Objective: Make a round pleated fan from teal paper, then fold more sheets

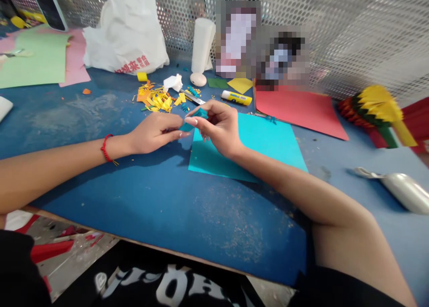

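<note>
Both hands meet over the near-left corner of the cyan sheet (268, 141), with a small teal paper piece (187, 127) pinched between them, just above the blue table (134, 195). It is probably held up off the surface so both sets of fingertips can work it at once.

Left hand (152, 132): lies low, palm down, thumb and forefinger closed on the lower end of the piece, other fingers tucked together. There is a red bracelet (106, 148) on that wrist.

Right hand (219, 126): wrist raised, fingers curled in, thumb and fingertips clamped on the upper end. The remaining fingers are loosely bent and slightly apart.

The supplies sit just behind the hands, within reach:
- scissors (194, 98)
- glue stick (236, 97)
- a heap of yellow and orange scraps (156, 99)

A red sheet (298, 110) lies beyond the cyan one. A folded multicoloured paper model (375, 108) is parked far right, out of the way. A white plastic bag (127, 30) and a white roll (202, 43) stand at the back against the mesh wall (351, 34).
</note>
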The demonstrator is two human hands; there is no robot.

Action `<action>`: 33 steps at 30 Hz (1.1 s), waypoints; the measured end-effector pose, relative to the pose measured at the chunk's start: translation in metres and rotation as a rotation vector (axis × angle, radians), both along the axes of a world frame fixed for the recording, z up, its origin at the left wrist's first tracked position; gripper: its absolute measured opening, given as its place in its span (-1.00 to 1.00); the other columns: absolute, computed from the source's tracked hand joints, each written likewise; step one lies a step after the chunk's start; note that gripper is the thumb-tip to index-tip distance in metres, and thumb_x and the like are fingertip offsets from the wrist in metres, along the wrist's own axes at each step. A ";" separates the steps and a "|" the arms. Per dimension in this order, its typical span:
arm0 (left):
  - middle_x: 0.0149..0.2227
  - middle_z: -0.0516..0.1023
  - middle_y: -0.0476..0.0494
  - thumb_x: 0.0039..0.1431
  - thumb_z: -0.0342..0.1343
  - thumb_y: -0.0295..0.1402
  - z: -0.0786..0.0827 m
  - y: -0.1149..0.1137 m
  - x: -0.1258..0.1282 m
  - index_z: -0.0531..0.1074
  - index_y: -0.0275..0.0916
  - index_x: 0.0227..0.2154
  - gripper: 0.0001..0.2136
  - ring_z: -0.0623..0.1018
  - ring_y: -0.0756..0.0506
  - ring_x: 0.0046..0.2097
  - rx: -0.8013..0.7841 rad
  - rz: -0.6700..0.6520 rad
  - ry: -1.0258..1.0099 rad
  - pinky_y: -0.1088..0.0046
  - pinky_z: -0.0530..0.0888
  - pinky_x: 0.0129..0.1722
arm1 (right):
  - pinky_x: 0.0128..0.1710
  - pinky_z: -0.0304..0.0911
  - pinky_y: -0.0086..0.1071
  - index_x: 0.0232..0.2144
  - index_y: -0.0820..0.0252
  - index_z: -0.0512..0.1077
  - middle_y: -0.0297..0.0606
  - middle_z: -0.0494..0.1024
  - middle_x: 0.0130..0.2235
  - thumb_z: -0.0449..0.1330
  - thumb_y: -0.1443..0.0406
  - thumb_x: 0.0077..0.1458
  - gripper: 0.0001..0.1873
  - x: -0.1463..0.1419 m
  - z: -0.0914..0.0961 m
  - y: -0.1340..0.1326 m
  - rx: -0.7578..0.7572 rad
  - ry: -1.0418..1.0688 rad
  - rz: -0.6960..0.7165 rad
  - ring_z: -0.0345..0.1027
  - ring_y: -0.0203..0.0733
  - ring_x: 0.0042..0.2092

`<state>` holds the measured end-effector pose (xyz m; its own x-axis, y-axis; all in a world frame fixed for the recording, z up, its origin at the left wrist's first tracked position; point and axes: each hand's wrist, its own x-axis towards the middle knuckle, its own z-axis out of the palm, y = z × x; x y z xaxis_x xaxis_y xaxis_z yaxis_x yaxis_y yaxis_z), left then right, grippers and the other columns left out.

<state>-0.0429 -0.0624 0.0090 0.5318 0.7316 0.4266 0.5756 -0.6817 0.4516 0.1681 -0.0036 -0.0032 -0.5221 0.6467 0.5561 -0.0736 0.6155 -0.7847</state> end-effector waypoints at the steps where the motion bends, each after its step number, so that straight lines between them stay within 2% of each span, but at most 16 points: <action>1: -0.51 0.32 0.04 0.48 0.04 -0.07 0.000 -0.001 0.001 0.37 -0.21 -0.48 -0.58 0.36 0.00 -0.47 0.003 -0.034 -0.005 0.47 0.24 -0.41 | -0.52 0.02 -0.40 -0.37 0.14 0.42 -0.48 0.28 -0.53 0.23 -0.30 0.15 -0.38 -0.002 0.003 -0.003 -0.016 -0.006 0.022 0.04 -0.38 -0.52; 3: -0.49 0.34 0.03 0.43 0.12 -0.07 0.003 -0.002 0.003 0.45 -0.21 -0.46 -0.61 0.38 0.00 -0.46 -0.009 -0.075 -0.023 0.48 0.26 -0.41 | -0.50 0.00 -0.40 -0.45 0.15 0.39 -0.47 0.26 -0.54 0.26 -0.30 0.12 -0.35 -0.003 0.008 -0.007 0.012 -0.057 0.067 0.04 -0.39 -0.49; 5: -0.48 0.34 0.01 0.37 0.18 -0.03 0.006 -0.002 0.003 0.45 -0.22 -0.52 -0.58 0.38 -0.01 -0.45 -0.061 -0.039 -0.064 0.47 0.30 -0.40 | -0.49 -0.02 -0.39 -0.51 0.17 0.36 -0.45 0.27 -0.54 0.29 -0.29 0.10 -0.34 -0.002 0.013 -0.008 0.054 -0.117 0.108 0.03 -0.39 -0.48; 8: -0.47 0.44 -0.02 0.24 0.26 0.02 0.009 -0.002 0.002 0.48 -0.22 -0.56 -0.57 0.42 -0.03 -0.41 -0.280 -0.023 -0.133 0.47 0.37 -0.39 | -0.48 -0.04 -0.38 -0.57 0.18 0.31 -0.47 0.24 -0.55 0.31 -0.26 0.10 -0.33 -0.002 0.017 -0.010 0.076 -0.172 0.169 0.00 -0.40 -0.47; 11: -0.46 0.54 -0.02 0.10 0.37 -0.04 0.009 0.001 0.001 0.61 -0.20 -0.50 -0.69 0.48 -0.04 -0.40 -0.510 -0.080 -0.150 0.50 0.42 -0.38 | -0.48 -0.04 -0.39 -0.57 0.20 0.35 -0.47 0.25 -0.56 0.31 -0.24 0.12 -0.34 -0.003 0.016 -0.014 0.073 -0.201 0.236 0.02 -0.41 -0.48; 14: -0.52 0.56 -0.01 0.00 0.44 -0.11 0.009 0.004 0.000 0.65 -0.19 -0.51 -0.75 0.47 -0.01 -0.46 -0.618 -0.093 -0.162 0.54 0.40 -0.44 | -0.49 -0.02 -0.42 -0.53 0.22 0.40 -0.47 0.29 -0.55 0.32 -0.23 0.11 -0.35 -0.004 0.012 -0.015 0.052 -0.191 0.281 0.04 -0.43 -0.49; 18: -0.64 0.51 0.01 0.01 0.45 -0.16 0.011 0.005 0.002 0.65 -0.19 -0.57 -0.77 0.43 0.02 -0.56 -0.688 -0.120 -0.207 0.57 0.35 -0.53 | -0.50 0.03 -0.44 -0.38 0.25 0.51 -0.48 0.31 -0.54 0.34 -0.22 0.10 -0.38 -0.003 0.004 -0.014 0.050 -0.140 0.287 0.06 -0.43 -0.50; 21: -0.66 0.51 0.00 0.00 0.46 -0.22 0.010 0.005 0.003 0.64 -0.21 -0.60 -0.78 0.43 0.04 -0.60 -0.720 -0.119 -0.235 0.59 0.34 -0.57 | -0.46 0.11 -0.44 -0.25 0.27 0.58 -0.46 0.33 -0.51 0.30 -0.21 0.15 -0.38 -0.002 -0.002 -0.016 0.151 -0.120 0.248 0.11 -0.41 -0.49; 23: -0.66 0.52 -0.01 -0.02 0.48 -0.24 0.008 0.005 0.003 0.66 -0.22 -0.57 -0.81 0.45 0.04 -0.62 -0.750 -0.120 -0.240 0.60 0.35 -0.60 | -0.41 0.17 -0.44 -0.15 0.23 0.60 -0.44 0.37 -0.50 0.28 -0.24 0.14 -0.35 -0.002 0.000 -0.014 0.228 -0.146 0.241 0.18 -0.39 -0.47; 25: -0.63 0.56 -0.03 -0.01 0.49 -0.24 0.006 0.005 0.003 0.70 -0.21 -0.47 -0.84 0.47 0.03 -0.62 -0.778 -0.127 -0.239 0.61 0.38 -0.61 | -0.39 0.24 -0.41 0.01 0.17 0.58 -0.42 0.42 -0.47 0.23 -0.30 0.13 -0.25 0.003 0.006 0.002 0.276 -0.189 0.199 0.26 -0.34 -0.46; 26: -0.61 0.58 -0.05 0.01 0.49 -0.23 0.006 0.005 0.003 0.72 -0.21 -0.42 -0.83 0.48 0.02 -0.62 -0.787 -0.132 -0.246 0.61 0.40 -0.61 | -0.37 0.27 -0.39 0.10 0.16 0.54 -0.39 0.45 -0.45 0.18 -0.34 0.14 -0.19 0.009 0.011 0.016 0.289 -0.215 0.132 0.31 -0.30 -0.44; 27: -0.57 0.61 -0.07 0.03 0.48 -0.22 0.005 0.005 0.003 0.73 -0.20 -0.37 -0.83 0.49 0.02 -0.61 -0.793 -0.139 -0.257 0.61 0.41 -0.61 | -0.34 0.30 -0.35 0.16 0.16 0.51 -0.32 0.50 -0.41 0.08 -0.36 0.20 -0.14 0.017 0.016 0.034 0.311 -0.236 -0.005 0.36 -0.24 -0.41; 28: -0.53 0.64 -0.10 0.04 0.47 -0.22 0.005 0.005 0.003 0.74 -0.20 -0.35 -0.82 0.50 0.03 -0.60 -0.793 -0.142 -0.271 0.61 0.42 -0.61 | -0.29 0.33 -0.31 0.21 0.19 0.47 -0.22 0.53 -0.35 -0.07 -0.34 0.30 -0.12 0.029 0.022 0.055 0.332 -0.259 -0.220 0.41 -0.18 -0.35; 30: -0.46 0.69 -0.15 0.03 0.48 -0.22 0.005 0.006 0.003 0.74 -0.21 -0.35 -0.82 0.48 0.05 -0.60 -0.771 -0.140 -0.294 0.63 0.43 -0.60 | -0.16 0.36 -0.22 0.37 0.20 0.33 -0.03 0.57 -0.17 -0.34 -0.17 0.45 -0.16 0.060 0.030 0.102 0.375 -0.363 -0.705 0.48 -0.06 -0.20; 32: -0.42 0.71 -0.16 0.02 0.49 -0.23 0.004 0.007 0.003 0.74 -0.21 -0.37 -0.83 0.45 0.08 -0.60 -0.738 -0.142 -0.296 0.64 0.40 -0.61 | -0.02 0.33 -0.12 0.49 0.23 0.12 0.14 0.52 0.07 -0.39 0.04 0.50 -0.26 0.094 0.031 0.143 0.379 -0.516 -1.067 0.47 0.10 0.03; 33: -0.42 0.71 -0.16 0.02 0.49 -0.24 0.004 0.007 0.003 0.74 -0.21 -0.37 -0.83 0.44 0.08 -0.60 -0.722 -0.145 -0.292 0.65 0.39 -0.61 | -0.02 0.33 -0.09 0.52 0.19 0.03 0.19 0.46 0.16 -0.33 0.08 0.50 -0.30 0.109 0.029 0.159 0.349 -0.642 -1.148 0.46 0.16 0.07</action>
<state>-0.0400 -0.0550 0.0132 0.5833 0.8122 0.0094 0.2936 -0.2217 0.9299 0.2770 0.1557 0.0256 -0.0160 0.7652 0.6436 0.9263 0.2536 -0.2786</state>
